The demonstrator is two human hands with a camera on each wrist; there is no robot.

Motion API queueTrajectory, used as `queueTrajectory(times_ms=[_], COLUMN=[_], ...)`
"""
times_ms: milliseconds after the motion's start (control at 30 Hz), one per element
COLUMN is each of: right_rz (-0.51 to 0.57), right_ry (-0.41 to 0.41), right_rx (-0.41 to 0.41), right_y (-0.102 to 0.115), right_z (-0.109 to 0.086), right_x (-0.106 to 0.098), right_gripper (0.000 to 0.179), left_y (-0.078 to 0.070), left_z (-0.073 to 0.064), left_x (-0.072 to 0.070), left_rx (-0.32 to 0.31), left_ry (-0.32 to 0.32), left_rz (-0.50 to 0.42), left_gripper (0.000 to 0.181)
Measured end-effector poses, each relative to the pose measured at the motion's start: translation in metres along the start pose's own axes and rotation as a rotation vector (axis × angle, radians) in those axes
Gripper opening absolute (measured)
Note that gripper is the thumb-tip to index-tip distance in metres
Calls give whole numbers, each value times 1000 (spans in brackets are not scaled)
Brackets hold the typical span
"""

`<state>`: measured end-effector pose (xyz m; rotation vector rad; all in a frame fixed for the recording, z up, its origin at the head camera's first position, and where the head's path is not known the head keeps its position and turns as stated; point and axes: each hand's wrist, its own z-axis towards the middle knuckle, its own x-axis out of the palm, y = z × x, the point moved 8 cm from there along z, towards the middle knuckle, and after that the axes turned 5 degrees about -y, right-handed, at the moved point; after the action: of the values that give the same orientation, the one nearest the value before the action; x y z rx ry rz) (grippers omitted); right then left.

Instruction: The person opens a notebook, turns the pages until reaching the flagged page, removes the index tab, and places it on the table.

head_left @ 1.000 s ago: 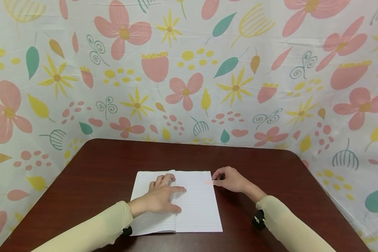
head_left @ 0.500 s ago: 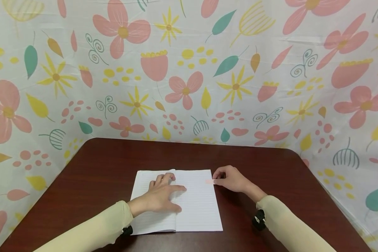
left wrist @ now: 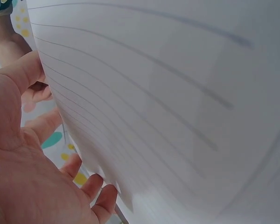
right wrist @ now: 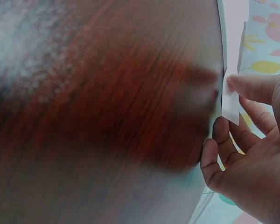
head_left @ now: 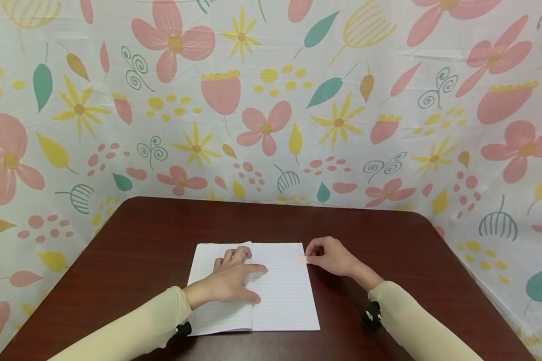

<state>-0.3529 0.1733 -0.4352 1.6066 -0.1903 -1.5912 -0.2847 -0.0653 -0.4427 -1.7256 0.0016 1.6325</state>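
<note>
An open lined notebook (head_left: 284, 301) lies flat on the table, both white pages showing. My left hand (head_left: 228, 281) rests across its left page and centre fold with the fingers spread, the index finger and thumb reaching onto the right page. At the right page's outer edge, near the top, my right hand (head_left: 331, 256) pinches the end of a pale pink sticky strip (head_left: 300, 259). The strip's other end lies over the page. In the right wrist view the strip (right wrist: 230, 105) sticks out past the thumb. Lined paper (left wrist: 144, 93) fills most of the left wrist view.
The dark reddish-brown table (head_left: 162, 220) extends around the notebook on all sides. A white cloth with a floral print (head_left: 266, 165) hangs behind the table and along both sides. Dark bands with the cameras (head_left: 371, 316) sit at the wrists.
</note>
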Motion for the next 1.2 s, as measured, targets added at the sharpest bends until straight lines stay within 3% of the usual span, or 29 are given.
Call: queueTrajectory(times_ms=[433,867,1200], right_rz=[21,52,48], right_ry=[-19,-1,-10], right_rx=[-16,-27,-38], right_y=[6,10,12], right_z=[-4,-8,-11], right_x=[-5,-7,-7], right_gripper=[5,4,4], left_y=[2,13,3], left_z=[1,6,2], left_x=[1,10,2], left_rx=[32,-1,17], left_ry=[-20,-29,-29], left_rz=[2,42,23], left_gripper=[59,63,60])
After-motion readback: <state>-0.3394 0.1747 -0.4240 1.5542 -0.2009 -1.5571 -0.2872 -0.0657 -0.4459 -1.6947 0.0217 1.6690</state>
